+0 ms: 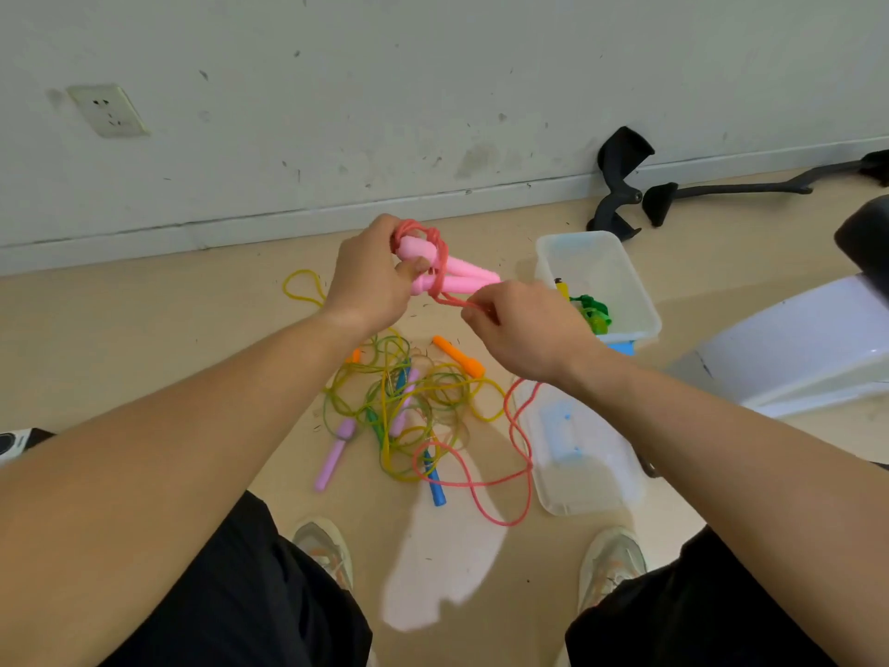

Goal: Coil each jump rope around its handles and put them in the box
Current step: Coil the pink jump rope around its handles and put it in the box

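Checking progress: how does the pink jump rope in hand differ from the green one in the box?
The pink jump rope is held up by left hand and right hand; the green jump rope lies in the clear plastic box. Pink's cord is partly wound, tail trailing to the floor; green's is bundled.
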{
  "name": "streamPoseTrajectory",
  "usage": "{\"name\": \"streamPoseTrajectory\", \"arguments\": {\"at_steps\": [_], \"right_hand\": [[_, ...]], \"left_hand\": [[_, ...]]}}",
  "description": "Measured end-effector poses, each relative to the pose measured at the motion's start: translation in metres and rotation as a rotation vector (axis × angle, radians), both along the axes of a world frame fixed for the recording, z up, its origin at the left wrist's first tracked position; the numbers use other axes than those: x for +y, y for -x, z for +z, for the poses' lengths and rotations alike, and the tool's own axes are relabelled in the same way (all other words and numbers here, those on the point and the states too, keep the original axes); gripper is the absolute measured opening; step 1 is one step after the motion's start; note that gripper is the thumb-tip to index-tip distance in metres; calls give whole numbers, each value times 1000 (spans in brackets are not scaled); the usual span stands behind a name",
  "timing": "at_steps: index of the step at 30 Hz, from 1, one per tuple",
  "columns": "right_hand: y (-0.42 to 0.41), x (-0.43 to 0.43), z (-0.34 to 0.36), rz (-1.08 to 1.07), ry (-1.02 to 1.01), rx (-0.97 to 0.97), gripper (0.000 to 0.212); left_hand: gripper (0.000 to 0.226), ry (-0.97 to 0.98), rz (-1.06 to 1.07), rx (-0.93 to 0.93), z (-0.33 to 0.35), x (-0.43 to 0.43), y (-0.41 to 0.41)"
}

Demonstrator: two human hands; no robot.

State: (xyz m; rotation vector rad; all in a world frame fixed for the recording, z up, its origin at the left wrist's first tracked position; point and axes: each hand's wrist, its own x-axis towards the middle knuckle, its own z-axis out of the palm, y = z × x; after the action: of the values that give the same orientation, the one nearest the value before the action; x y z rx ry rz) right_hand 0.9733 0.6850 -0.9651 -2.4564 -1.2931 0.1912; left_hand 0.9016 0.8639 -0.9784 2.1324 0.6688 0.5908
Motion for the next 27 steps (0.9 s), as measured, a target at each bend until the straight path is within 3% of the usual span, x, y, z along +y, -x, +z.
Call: {"name": "streamPoseTrajectory", "arguments": {"at_steps": [3,11,19,23,27], "right_hand": [[-17,-3,13,13,-48,-94,31],[-48,-15,8,-7,-265,257,17],[-48,-21,12,-23,-382,655,30],[-42,-20,3,3,-349,866,57],[-37,-19,-12,-116,-317,951,33]], "left_hand": [[31,-120,-175,67,0,-10,-1],[31,180,-548,190,25,-7,6],[28,448,-640,162,41,-1,16],[30,577,-616,114,45,-1,17],[27,681,-521,23,41,-8,15]]}}
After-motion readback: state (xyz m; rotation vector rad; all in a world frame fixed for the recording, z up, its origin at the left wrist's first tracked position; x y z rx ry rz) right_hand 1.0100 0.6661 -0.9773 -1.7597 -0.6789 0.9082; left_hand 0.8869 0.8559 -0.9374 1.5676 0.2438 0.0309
